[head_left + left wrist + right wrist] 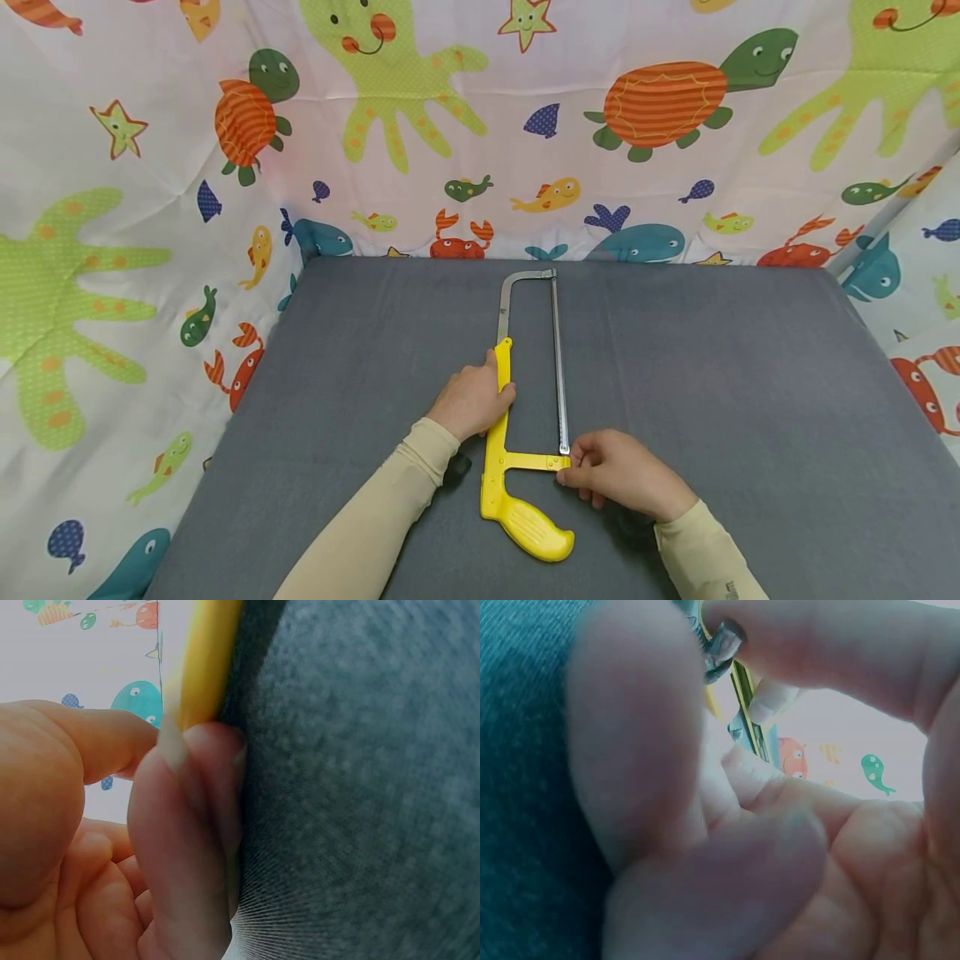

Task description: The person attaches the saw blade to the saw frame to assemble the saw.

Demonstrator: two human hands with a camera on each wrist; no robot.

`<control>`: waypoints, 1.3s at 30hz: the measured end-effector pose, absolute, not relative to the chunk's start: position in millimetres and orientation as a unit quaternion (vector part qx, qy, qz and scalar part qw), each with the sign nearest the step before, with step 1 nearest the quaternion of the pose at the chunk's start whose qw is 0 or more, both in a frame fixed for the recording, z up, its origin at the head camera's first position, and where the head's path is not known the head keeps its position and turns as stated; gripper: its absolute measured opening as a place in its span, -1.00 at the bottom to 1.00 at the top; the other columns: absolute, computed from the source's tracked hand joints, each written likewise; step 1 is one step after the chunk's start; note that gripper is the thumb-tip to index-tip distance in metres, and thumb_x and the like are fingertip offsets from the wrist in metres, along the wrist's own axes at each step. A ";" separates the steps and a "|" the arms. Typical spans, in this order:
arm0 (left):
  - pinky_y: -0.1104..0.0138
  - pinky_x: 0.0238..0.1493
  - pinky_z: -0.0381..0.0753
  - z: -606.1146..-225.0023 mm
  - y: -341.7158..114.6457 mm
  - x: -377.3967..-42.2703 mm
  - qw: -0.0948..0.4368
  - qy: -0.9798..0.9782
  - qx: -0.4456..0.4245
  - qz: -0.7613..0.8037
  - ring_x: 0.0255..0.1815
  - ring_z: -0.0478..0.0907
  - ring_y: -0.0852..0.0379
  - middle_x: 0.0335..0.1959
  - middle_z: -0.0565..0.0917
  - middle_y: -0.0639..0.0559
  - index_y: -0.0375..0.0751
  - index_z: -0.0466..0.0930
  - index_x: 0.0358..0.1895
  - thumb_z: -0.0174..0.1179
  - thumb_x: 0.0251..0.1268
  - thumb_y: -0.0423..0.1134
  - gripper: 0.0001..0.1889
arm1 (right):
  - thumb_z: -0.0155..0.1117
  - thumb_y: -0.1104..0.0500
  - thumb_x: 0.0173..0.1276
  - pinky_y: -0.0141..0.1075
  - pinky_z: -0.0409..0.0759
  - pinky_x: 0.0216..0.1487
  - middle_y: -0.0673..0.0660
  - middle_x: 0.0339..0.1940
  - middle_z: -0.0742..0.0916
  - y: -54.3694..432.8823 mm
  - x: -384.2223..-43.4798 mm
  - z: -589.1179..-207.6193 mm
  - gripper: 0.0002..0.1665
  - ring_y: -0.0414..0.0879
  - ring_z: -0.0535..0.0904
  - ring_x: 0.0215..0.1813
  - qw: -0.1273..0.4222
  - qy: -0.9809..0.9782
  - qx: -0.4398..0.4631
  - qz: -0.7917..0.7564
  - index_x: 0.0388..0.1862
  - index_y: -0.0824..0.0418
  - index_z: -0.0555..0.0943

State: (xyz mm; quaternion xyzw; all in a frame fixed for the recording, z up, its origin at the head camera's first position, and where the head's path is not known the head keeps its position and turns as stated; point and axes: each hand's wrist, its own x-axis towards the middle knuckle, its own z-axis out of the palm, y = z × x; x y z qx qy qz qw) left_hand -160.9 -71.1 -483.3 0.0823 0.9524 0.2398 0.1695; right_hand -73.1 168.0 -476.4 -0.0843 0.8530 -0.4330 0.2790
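Note:
A hacksaw (495, 450) with a yellow frame and handle lies on the grey surface, its silver bow at the far end. Its blade (558, 367) runs along the right side, down to the yellow crossbar. My left hand (468, 400) grips the yellow frame partway along. In the left wrist view that yellow frame (214, 664) meets the thumb and fingers. At the crossbar's right end, my right hand (622, 471) pinches a small metal wing nut (726, 646) between thumb and finger. The head view hides this nut behind the fingers.
The grey cloth-covered table (712, 367) spreads out on both sides of the saw. A white curtain (465, 125) printed with sea animals stands along the back and sides.

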 end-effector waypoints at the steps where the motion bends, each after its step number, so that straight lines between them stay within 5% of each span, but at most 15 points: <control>1: 0.40 -0.75 0.40 -483.6 -71.0 -160.8 0.168 0.953 0.083 0.240 -0.84 0.43 0.16 -0.74 0.47 0.07 -0.38 0.06 0.74 0.14 0.67 0.02 -0.17 | 0.56 0.00 0.38 -0.23 0.56 -0.49 0.03 -0.60 0.70 168.5 -73.5 -476.2 -0.65 -0.09 0.60 -0.58 0.280 0.850 -0.089 -0.437 -0.41 0.17 0.63; 21: 0.41 -0.73 0.35 -482.8 -70.3 -158.8 0.150 0.959 0.088 0.223 -0.81 0.36 0.18 -0.71 0.39 0.10 -0.40 0.10 0.72 0.13 0.67 0.02 -0.19 | 0.43 0.24 0.46 -0.22 0.72 -0.40 0.07 -0.54 0.70 174.1 -74.5 -478.5 -0.82 -0.08 0.64 -0.50 0.300 0.809 -0.129 -0.489 -0.30 0.29 0.63; 39: 0.37 -0.68 0.38 -484.1 -68.8 -161.0 0.156 0.960 0.088 0.216 -0.79 0.37 0.15 -0.70 0.40 0.07 -0.38 0.09 0.73 0.13 0.66 0.04 -0.17 | 0.40 0.33 0.44 -0.27 0.65 -0.49 0.06 -0.61 0.70 170.4 -68.5 -474.3 -0.83 -0.10 0.61 -0.56 0.271 0.832 -0.132 -0.465 -0.35 0.29 0.60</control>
